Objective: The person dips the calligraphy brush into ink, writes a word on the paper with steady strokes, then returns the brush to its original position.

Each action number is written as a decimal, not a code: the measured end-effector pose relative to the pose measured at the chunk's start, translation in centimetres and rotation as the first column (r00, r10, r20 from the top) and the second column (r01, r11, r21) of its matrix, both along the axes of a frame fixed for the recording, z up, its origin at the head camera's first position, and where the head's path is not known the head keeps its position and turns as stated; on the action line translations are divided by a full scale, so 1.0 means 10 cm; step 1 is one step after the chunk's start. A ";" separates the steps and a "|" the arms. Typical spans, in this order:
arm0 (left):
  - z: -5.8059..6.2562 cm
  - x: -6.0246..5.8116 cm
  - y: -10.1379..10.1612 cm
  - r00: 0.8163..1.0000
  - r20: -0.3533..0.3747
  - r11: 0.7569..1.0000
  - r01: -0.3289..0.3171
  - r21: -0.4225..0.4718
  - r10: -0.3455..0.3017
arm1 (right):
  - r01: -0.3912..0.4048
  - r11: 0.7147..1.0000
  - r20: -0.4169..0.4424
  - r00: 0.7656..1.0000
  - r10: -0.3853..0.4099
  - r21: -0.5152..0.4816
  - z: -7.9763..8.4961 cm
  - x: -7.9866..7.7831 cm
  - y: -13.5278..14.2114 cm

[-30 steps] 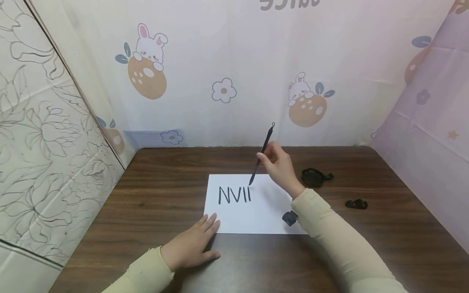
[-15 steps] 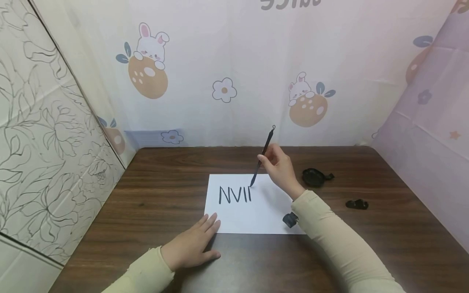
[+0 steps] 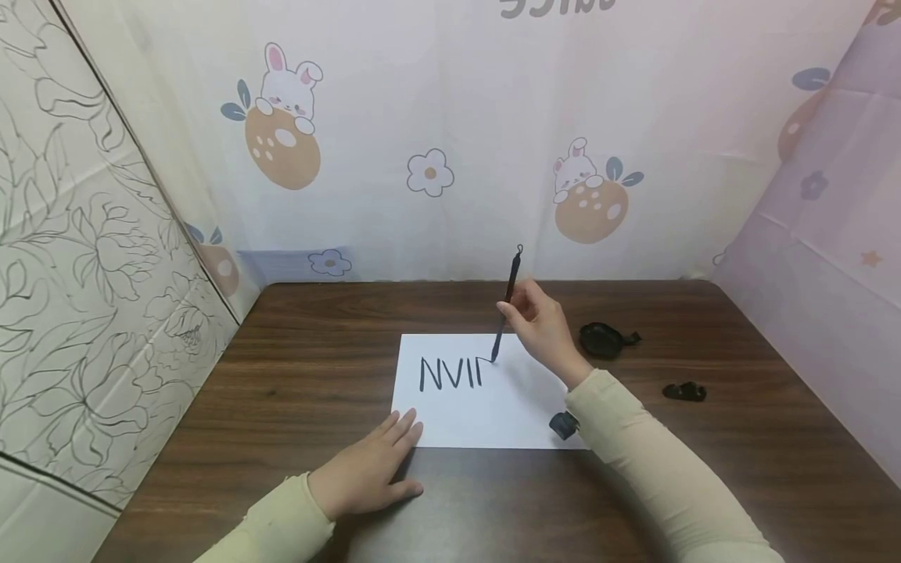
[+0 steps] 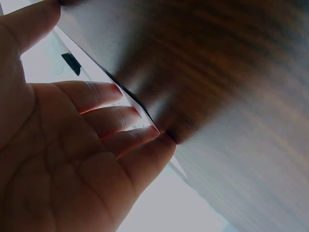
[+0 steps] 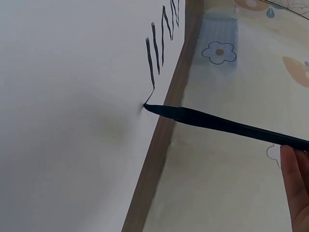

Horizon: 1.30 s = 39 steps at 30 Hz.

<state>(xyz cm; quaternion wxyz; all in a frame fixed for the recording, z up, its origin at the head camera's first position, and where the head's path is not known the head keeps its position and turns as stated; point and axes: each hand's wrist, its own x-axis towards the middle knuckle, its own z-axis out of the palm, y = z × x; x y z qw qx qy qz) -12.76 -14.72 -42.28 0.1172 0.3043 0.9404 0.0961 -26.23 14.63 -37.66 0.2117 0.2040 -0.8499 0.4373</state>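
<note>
My right hand [image 3: 540,324] pinches a dark writing brush [image 3: 506,305] with a small loop at its top end. The tip of the brush [image 5: 164,111] touches the white sheet of paper [image 3: 493,414], at the end of a thin stroke. Black strokes [image 3: 450,374] run along the upper left of the sheet, several of them straight and slanted. My left hand [image 3: 373,469] lies with straight fingers on the sheet's lower left corner. In the left wrist view, the fingertips [image 4: 164,142] of this hand rest at the paper's edge.
On the brown wooden table [image 3: 296,438], a small black dish [image 3: 601,339] with a short handle stands right of the paper. A small dark object [image 3: 685,391] of unclear kind lies nearer. Patterned cloth [image 3: 486,117] hangs behind the table.
My right hand has moved the brush slightly right and nearer, and its shaft is more upright. A thin stroke now runs right from the top of the last upright one. My left hand stays put.
</note>
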 end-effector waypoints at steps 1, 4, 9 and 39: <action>0.00 0.00 0.00 1.000 0.001 1.000 0.001 0.004 -0.001 | 0.008 1.000 0.000 1.000 -0.008 0.017 0.01 0.01 0.00; 0.00 0.01 0.00 1.000 0.003 1.000 0.000 0.007 0.000 | 0.024 0.998 0.005 1.000 -0.025 0.053 0.03 0.05 -0.01; -0.02 -0.01 0.00 1.000 0.005 1.000 -0.004 0.000 0.004 | 0.017 0.997 0.000 1.000 -0.017 0.071 0.04 0.10 -0.04; -0.03 0.00 0.00 1.000 0.004 1.000 -0.002 -0.007 0.002 | -0.097 0.992 0.012 0.995 0.097 0.074 0.06 0.25 -0.28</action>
